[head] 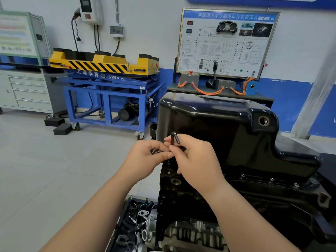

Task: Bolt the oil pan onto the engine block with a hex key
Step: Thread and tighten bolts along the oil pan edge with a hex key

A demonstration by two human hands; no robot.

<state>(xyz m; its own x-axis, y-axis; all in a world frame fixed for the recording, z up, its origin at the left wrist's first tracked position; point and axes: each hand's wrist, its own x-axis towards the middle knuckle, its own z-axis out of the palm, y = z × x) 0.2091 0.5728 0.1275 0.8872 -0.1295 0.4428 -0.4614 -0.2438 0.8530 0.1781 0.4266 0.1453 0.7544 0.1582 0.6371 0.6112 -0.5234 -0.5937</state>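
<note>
The oil pan (227, 128) is sitting atop the engine block (190, 202), and at its left edge the left hand (145, 159) is curling around small bolts (154, 150) while the right hand (198, 164) is pinching the hex key (175, 138) upright. Open floor (54, 160) is stretching leftward toward a blue cart (109, 91).

Grey tiled floor (45, 160), white-and-blue wall (154, 33), blue wheeled cart (109, 99), grey drawer cabinet (27, 91).
</note>
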